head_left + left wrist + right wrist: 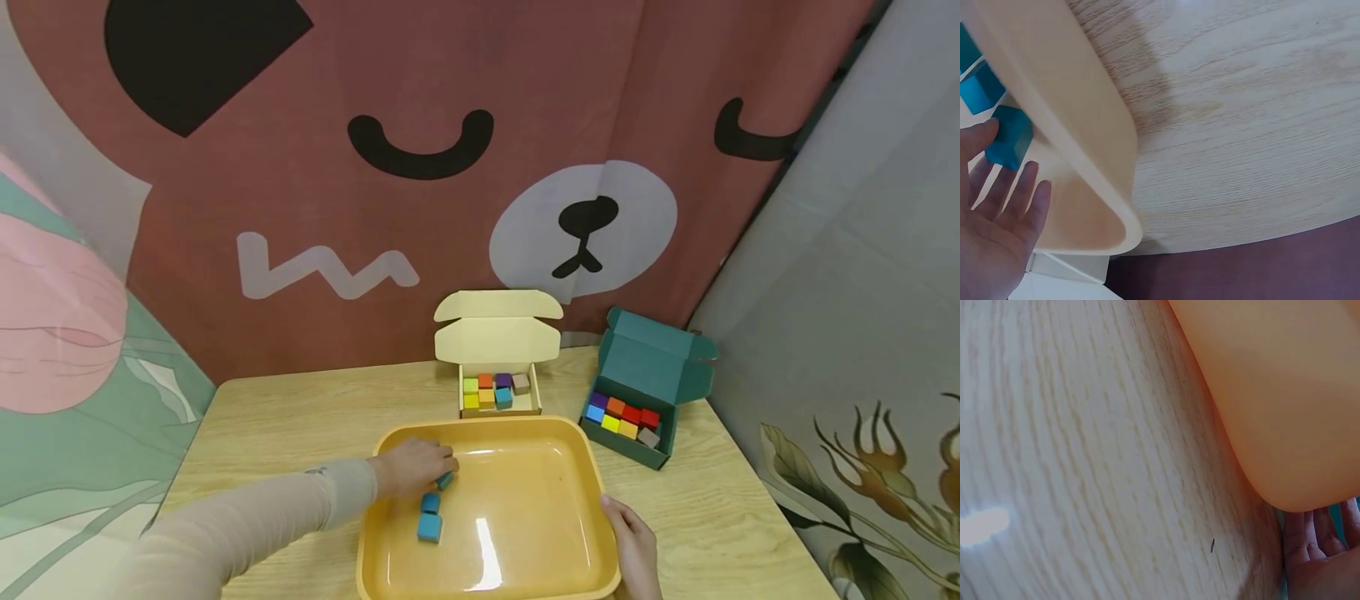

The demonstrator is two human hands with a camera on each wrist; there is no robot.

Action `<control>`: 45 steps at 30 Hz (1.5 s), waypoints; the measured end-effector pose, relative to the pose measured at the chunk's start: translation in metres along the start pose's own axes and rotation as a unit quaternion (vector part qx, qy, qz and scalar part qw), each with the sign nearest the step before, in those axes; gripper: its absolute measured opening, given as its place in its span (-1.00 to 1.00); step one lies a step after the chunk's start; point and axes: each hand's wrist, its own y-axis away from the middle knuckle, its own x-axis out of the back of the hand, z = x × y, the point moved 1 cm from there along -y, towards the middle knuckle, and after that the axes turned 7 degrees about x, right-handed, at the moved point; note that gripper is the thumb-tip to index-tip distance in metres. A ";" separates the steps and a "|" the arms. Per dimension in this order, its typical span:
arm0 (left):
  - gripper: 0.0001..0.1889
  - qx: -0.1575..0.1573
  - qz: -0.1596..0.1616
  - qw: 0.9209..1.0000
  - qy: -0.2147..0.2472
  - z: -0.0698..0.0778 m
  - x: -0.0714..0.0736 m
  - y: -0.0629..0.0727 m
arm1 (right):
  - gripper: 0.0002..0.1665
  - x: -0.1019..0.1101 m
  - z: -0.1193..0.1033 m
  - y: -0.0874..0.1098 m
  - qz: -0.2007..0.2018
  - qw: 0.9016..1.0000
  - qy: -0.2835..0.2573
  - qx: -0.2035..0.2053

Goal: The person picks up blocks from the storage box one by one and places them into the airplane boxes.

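In the head view, my left hand (pixel 411 468) reaches over the left side of a yellow tray (pixel 540 427). Between its thumb and fingers it pinches a blue block (pixel 1011 136), the farthest of a short row. Two more blue blocks, a middle one (pixel 431 502) and a near one (pixel 429 527), lie on the tray floor toward me. My right hand (pixel 636 546) grips the tray's right rim near the front corner, thumb on the edge; its fingers show against the tray's outer wall in the right wrist view.
Behind the tray stands an open cream box (pixel 498 342) with several coloured blocks inside. An open dark green box (pixel 630 450), also holding coloured blocks, sits to its right. The wooden table (pixel 300 417) meets a printed curtain (pixel 300 192) at the back.
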 end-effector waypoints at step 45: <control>-0.76 -0.011 0.132 0.991 -0.009 -0.002 0.070 -0.107 | -0.02 0.000 -0.001 0.001 0.000 1.000 0.003 -0.005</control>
